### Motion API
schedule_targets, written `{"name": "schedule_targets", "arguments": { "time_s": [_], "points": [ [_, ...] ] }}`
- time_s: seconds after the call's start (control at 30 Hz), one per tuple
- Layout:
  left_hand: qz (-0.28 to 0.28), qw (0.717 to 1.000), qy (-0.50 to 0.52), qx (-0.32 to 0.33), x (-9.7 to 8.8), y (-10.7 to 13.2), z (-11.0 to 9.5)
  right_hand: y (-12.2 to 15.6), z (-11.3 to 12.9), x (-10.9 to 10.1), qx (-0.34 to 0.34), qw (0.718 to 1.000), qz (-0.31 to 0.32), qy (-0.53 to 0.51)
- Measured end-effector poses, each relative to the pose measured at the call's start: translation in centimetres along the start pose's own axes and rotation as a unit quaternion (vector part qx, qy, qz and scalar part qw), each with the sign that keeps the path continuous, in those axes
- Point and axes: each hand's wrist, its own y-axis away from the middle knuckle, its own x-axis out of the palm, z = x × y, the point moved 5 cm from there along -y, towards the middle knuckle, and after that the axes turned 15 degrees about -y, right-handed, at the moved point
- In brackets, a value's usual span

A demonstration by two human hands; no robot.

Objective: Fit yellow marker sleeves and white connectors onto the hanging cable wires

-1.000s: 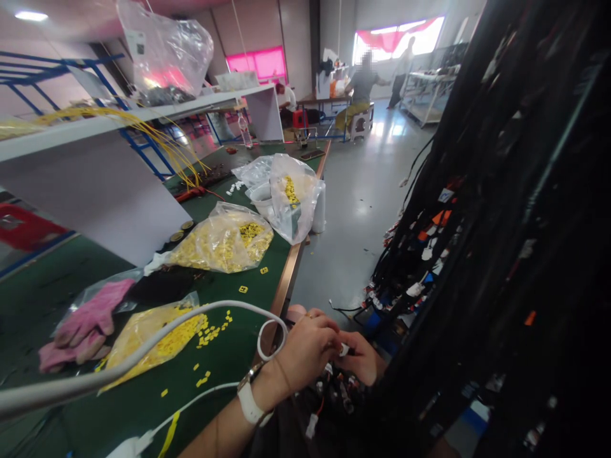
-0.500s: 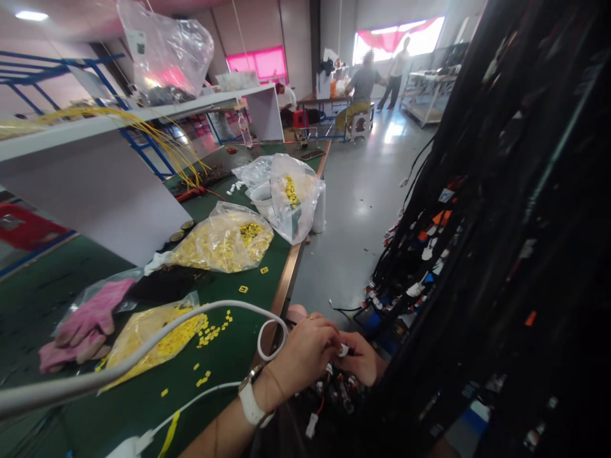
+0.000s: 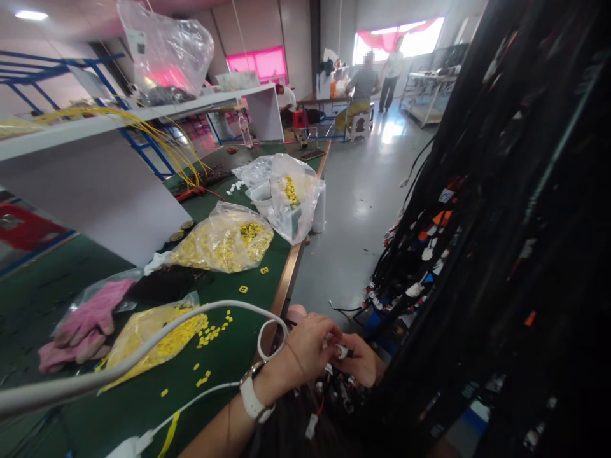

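My left fingers (image 3: 329,327) have eased slightly left; I can't tell whether they grip anything. My right fingers (image 3: 348,364) pinch the white connector (image 3: 342,351), near, right of the surface (image 3: 233,359); best keep its body steady, pressing lightly.

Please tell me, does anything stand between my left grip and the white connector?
Nothing visible stands between the left grip and the white connector, which the right grip holds. They are right beside each other; contact is hard to tell. The white cable loops on the left grip's other side.
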Motion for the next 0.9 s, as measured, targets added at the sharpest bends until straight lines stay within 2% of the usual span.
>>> {"name": "schedule_targets", "arguments": {
  "time_s": [0.2,0.37,0.43,0.5,0.6,0.67,0.7,0.9],
  "points": [
    [0.077,0.980,0.168,-0.078,0.8,-0.1,1.2,0.1,0.3,0.2,-0.013,1.000,0.011,0.026],
    [0.067,0.954,0.278,-0.090,1.7,-0.4,1.9,0.1,0.5,0.1,-0.023,0.999,-0.002,0.030],
    [0.052,0.937,0.324,-0.117,2.2,-0.4,2.2,0.1,0.4,-0.2,-0.024,0.999,-0.022,0.034],
    [0.047,0.908,0.381,-0.165,3.0,-0.2,2.7,0.1,0.6,-0.5,-0.028,0.998,-0.047,0.044],
    [0.073,0.835,0.497,-0.225,4.6,0.1,2.9,0.1,1.3,-0.7,-0.044,0.995,-0.074,0.054],
    [0.082,0.792,0.557,-0.236,5.3,0.1,2.7,0.0,1.7,-0.6,-0.064,0.994,-0.078,0.053],
    [0.082,0.783,0.570,-0.235,5.4,0.1,2.6,0.0,1.9,-0.6,-0.077,0.993,-0.079,0.052],
    [0.083,0.783,0.562,-0.252,5.4,0.1,1.9,0.0,1.6,-1.0,-0.109,0.986,-0.111,0.054]
  ]
}}
